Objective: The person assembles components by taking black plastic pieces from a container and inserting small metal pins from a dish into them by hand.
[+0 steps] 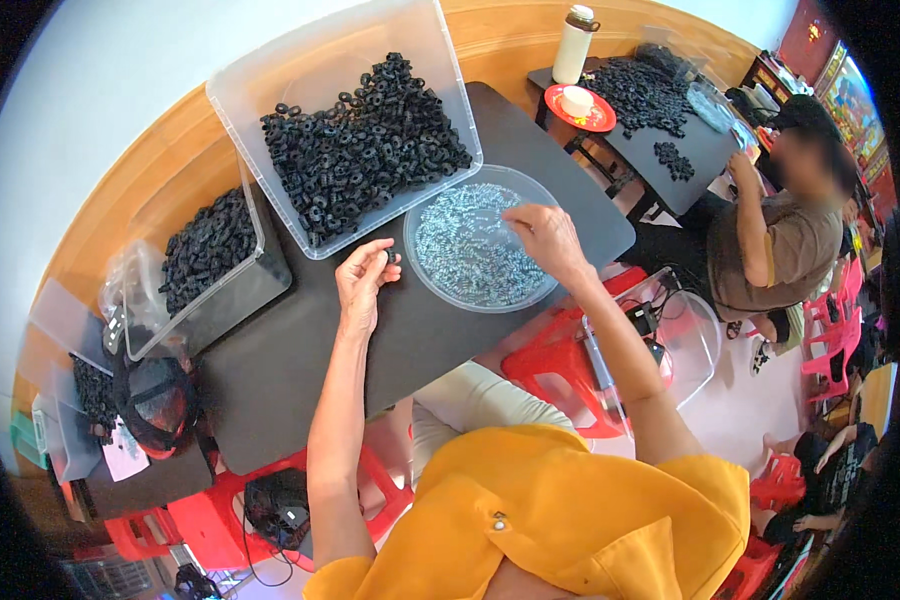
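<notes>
Apparently mid-pick: pinching a black part (pixel 392 257) in the left hand (pixel 362 275), with counter (pixel 270 350) beneath; poised with the right hand (pixel 547 238) over silvery pieces (pixel 470 250) in the tray (pixel 485 309) below, cannot tell if grasping any; probably needing a precise pinch next.

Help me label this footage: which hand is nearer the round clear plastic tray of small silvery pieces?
Right. The right hand is over the right side of the tray; the left hand is just outside its left rim.
</notes>
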`<state>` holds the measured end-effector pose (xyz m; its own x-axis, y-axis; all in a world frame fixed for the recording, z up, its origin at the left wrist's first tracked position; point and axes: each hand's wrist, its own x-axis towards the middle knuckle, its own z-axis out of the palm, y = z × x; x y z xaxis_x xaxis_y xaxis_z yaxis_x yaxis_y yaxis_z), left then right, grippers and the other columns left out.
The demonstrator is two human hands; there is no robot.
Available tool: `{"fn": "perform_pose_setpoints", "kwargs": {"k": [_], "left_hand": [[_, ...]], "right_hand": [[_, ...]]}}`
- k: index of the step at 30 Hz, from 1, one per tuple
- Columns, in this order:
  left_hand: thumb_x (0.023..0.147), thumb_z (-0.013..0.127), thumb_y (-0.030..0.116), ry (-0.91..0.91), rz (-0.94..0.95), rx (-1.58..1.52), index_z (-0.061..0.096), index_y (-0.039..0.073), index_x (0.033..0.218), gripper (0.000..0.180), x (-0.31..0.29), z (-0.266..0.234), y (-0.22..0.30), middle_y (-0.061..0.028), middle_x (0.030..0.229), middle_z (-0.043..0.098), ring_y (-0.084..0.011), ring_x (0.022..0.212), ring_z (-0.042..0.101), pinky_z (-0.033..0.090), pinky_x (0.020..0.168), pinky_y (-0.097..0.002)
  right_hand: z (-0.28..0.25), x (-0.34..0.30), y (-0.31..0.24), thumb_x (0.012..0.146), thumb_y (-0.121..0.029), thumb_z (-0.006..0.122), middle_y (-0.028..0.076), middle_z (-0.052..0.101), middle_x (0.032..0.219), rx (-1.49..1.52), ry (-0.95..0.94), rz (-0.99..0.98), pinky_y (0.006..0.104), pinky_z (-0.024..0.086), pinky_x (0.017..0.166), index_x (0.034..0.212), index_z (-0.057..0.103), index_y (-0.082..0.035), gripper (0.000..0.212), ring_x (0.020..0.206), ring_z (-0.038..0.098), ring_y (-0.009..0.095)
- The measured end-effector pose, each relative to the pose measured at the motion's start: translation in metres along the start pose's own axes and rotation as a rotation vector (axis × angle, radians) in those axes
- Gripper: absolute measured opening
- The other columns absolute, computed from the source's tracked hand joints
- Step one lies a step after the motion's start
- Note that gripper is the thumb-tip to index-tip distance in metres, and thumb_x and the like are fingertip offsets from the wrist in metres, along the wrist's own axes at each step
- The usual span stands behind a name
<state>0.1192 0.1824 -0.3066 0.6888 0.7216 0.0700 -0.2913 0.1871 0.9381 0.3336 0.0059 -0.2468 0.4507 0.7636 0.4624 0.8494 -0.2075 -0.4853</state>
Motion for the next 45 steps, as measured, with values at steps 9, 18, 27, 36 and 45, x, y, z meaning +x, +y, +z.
{"fn": "perform_pose_setpoints", "kwargs": {"k": [9, 18, 27, 36, 45], "left_hand": [[0.087, 0.056, 0.012, 0.009, -0.008, 0.024, 0.06, 0.002, 0.103, 0.02, 0.0, 0.002, 0.001, -0.0069, 0.084, 0.064, -0.0077, 0.066, 0.059, 0.05, 0.062, -0.0213], [0.086, 0.056, 0.011, 0.001, -0.01, 0.02, 0.06, 0.001, 0.103, 0.02, -0.001, 0.001, 0.004, -0.0082, 0.084, 0.064, -0.0084, 0.066, 0.059, 0.05, 0.063, -0.0219], [0.081, 0.061, 0.003, -0.027, -0.005, -0.013, 0.06, 0.001, 0.102, 0.022, -0.002, 0.002, 0.003, -0.0054, 0.089, 0.062, -0.0124, 0.076, 0.061, 0.052, 0.07, -0.0247], [0.079, 0.061, 0.001, -0.023, 0.001, 0.013, 0.061, 0.001, 0.1, 0.021, -0.003, 0.006, 0.004, -0.0054, 0.09, 0.062, -0.0114, 0.075, 0.061, 0.052, 0.069, -0.0237], [0.079, 0.06, 0.0, -0.019, 0.011, 0.032, 0.061, 0.001, 0.102, 0.022, -0.003, 0.004, 0.005, -0.0052, 0.089, 0.062, -0.0105, 0.073, 0.06, 0.052, 0.068, -0.0233]], "right_hand": [[0.002, -0.003, 0.018, 0.073, -0.004, 0.056, 0.014, 0.064, 0.086, -0.016, -0.001, 0.116, 0.0396, 0.048, 0.07, 0.084, 0.066, -0.007, 0.015, 0.08, 0.061, 0.032], [0.015, 0.0, 0.02, 0.068, -0.002, 0.059, 0.012, 0.059, 0.086, -0.218, -0.167, 0.06, 0.0389, 0.047, 0.072, 0.079, 0.066, -0.008, 0.014, 0.086, 0.057, 0.03], [0.019, -0.003, 0.022, 0.071, -0.002, 0.055, 0.015, 0.056, 0.084, -0.212, -0.099, -0.031, 0.0411, 0.046, 0.071, 0.079, 0.06, -0.004, 0.01, 0.084, 0.057, 0.031], [0.013, 0.002, 0.026, 0.072, -0.005, 0.057, 0.016, 0.062, 0.075, 0.141, -0.068, 0.076, 0.0372, 0.047, 0.067, 0.088, 0.06, -0.001, 0.017, 0.071, 0.061, 0.03], [-0.011, 0.015, -0.003, 0.079, -0.002, 0.055, 0.003, 0.058, 0.07, 0.412, 0.084, 0.21, 0.0233, 0.047, 0.052, 0.092, 0.063, 0.001, 0.016, 0.061, 0.054, 0.008]]}}
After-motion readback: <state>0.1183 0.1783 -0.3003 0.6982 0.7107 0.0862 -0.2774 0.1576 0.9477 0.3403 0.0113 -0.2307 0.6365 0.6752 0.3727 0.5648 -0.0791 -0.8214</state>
